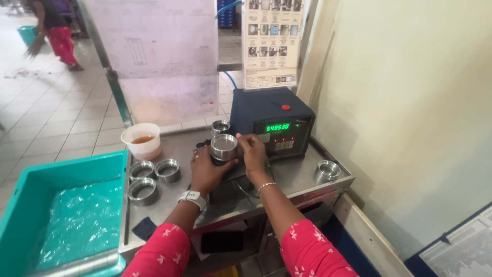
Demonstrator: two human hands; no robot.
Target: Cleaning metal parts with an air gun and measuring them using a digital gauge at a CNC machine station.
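A shiny metal ring (224, 146) sits on a black gauge fixture at the middle of the steel table (302, 177). My left hand (206, 172), with a white watch on the wrist, wraps around the ring and fixture from the left. From the right, my right hand (252, 151), wearing a bracelet, pinches the ring's rim. Just behind them stands a dark blue measuring box (269, 115) with a green digital readout (277, 127) and a red button on top.
Three metal rings (167, 169) lie left of my hands, one ring (328, 170) at the right, one ring (220, 126) by the box. A white cup of brown liquid (141, 139) stands at back left. A teal crate (61, 215) sits at left. A person sweeps far back.
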